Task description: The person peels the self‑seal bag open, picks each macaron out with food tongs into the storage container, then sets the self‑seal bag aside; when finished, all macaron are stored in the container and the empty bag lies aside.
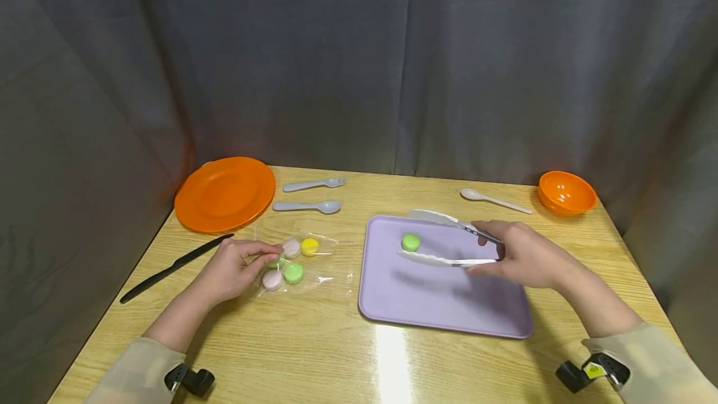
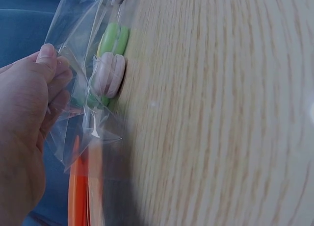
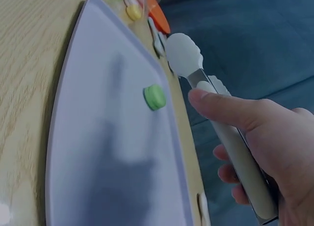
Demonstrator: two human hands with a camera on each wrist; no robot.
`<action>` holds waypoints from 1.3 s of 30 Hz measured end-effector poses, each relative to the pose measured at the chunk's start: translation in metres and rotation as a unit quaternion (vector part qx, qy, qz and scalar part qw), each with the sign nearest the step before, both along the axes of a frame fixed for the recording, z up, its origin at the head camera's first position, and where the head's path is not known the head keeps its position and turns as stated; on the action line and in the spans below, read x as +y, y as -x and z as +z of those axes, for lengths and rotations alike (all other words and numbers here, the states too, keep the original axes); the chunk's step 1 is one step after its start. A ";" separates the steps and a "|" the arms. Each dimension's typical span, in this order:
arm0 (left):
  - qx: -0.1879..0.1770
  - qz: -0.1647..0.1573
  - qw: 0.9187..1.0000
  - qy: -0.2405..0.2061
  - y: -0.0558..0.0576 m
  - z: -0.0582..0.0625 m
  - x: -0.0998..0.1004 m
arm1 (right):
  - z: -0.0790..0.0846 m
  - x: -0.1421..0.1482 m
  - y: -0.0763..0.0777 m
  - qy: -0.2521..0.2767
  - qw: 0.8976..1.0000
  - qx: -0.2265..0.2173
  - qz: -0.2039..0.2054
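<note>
My left hand (image 1: 238,267) pinches the edge of a clear plastic bag (image 2: 73,88) between thumb and fingers. Several macarons lie in the bag: a green macaron (image 1: 293,273), a yellow macaron (image 1: 310,247) and a pink macaron (image 2: 109,75) among them. In my right hand (image 1: 524,254) is a pair of tongs (image 3: 235,157) with white scalloped tips, held above the purple tray (image 1: 443,313). The tongs' arms stand apart, with nothing visibly gripped between them. One green macaron (image 3: 155,97) sits on the tray, beneath the tongs in the head view.
At the back left is an orange plate (image 1: 224,195), with a black knife (image 1: 174,269) in front of it. A grey fork (image 1: 314,185) and grey spoon (image 1: 307,206) lie behind the bag. Back right are a pale spoon (image 1: 496,200) and an orange bowl (image 1: 566,193).
</note>
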State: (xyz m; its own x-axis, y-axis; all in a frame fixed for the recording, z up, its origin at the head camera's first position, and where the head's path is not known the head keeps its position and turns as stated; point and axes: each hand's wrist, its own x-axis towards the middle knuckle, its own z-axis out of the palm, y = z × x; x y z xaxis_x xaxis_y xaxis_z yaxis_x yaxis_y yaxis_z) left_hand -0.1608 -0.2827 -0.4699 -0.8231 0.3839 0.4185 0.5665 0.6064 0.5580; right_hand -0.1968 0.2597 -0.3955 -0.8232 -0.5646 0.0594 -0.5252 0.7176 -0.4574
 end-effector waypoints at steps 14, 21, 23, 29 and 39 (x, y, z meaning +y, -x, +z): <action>0.001 -0.007 1.000 -0.001 0.001 0.001 -0.002 | 0.013 -0.040 -0.001 -0.021 0.995 0.025 0.090; -0.004 -0.009 1.000 -0.010 0.000 0.001 -0.002 | 0.000 -0.064 0.008 -0.002 0.995 0.012 0.102; -0.004 -0.009 1.000 -0.010 0.000 0.001 -0.002 | -0.004 -0.071 0.010 -0.002 0.995 0.017 0.103; -0.003 -0.009 1.000 -0.012 0.000 0.001 -0.003 | -0.015 -0.090 0.014 -0.015 0.993 0.046 0.111; 0.006 -0.011 1.000 -0.013 0.001 -0.001 -0.003 | -0.029 -0.115 0.015 -0.037 0.988 0.087 0.126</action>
